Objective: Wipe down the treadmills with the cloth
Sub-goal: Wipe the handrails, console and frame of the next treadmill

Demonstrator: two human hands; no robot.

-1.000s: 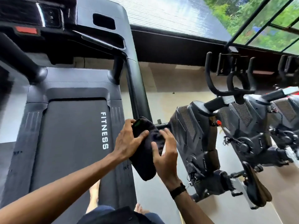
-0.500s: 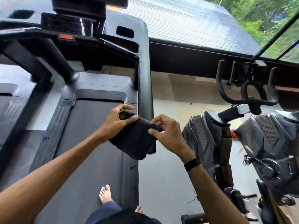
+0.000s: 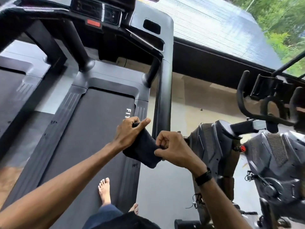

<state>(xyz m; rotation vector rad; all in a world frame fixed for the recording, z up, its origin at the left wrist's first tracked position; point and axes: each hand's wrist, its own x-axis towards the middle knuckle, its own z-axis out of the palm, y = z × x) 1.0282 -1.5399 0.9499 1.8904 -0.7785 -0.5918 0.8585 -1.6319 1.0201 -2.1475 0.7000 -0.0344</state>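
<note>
Both hands pinch the dark cloth (image 3: 143, 150) in mid-air; left hand (image 3: 130, 131) at its eleven o'clock corner, right hand (image 3: 173, 150) at three; the treadmill (image 3: 99, 129) upright stands just beyond, toward twelve, nearer the left.

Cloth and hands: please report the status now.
Left hand and right hand both grip the dark cloth, held above the treadmill. No wiping contact yet. Nothing in the way.

Place: a gym, indoor cardio area.
Evidence 1: treadmill (image 3: 102, 129) w/ black belt, "FIT..." lettering, console overhead.
Evidence 2: 2nd treadmill (image 3: 11, 90) just beside it, at left.
Evidence 3: exercise bikes (image 3: 247, 146) w/ curved handlebars stood at right.
Surroundings: big windows (image 3: 280, 22) showed greenery outside.
</note>
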